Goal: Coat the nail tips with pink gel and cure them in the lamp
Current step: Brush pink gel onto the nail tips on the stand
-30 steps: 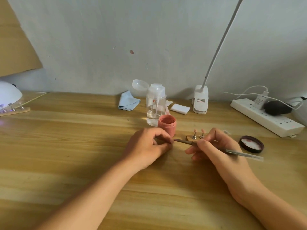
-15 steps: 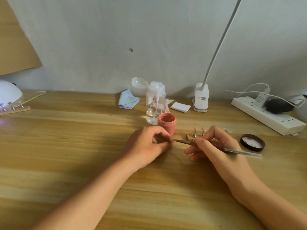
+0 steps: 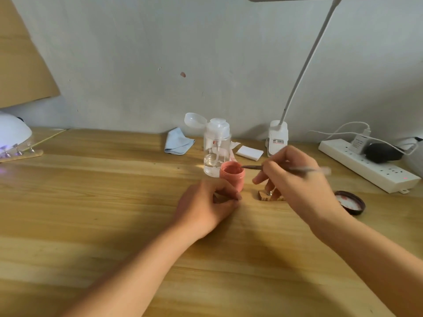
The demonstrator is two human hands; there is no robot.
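An open pink gel jar (image 3: 232,175) stands mid-table. My right hand (image 3: 295,179) grips a thin metal brush (image 3: 286,168) whose tip reaches the jar's mouth. Under that hand lies a small wooden nail-tip stand (image 3: 265,196), mostly hidden. My left hand (image 3: 206,207) rests on the table just in front of the jar, fingers pinched on a small item I cannot make out, likely a nail tip. At the far left the white curing lamp (image 3: 12,133) glows violet, with a wooden strip of nail tips (image 3: 20,154) at its opening.
Behind the jar stands a clear pump bottle (image 3: 216,147), with a blue cloth (image 3: 178,143) and white pads (image 3: 249,152) beside it. A clip desk lamp (image 3: 278,137) stands at the back. The jar's dark lid (image 3: 349,202) and a power strip (image 3: 366,164) sit at the right.
My right hand has lifted the brush from the left hand's fingertips and moved it up to the pink jar's mouth. The left hand stayed in place.
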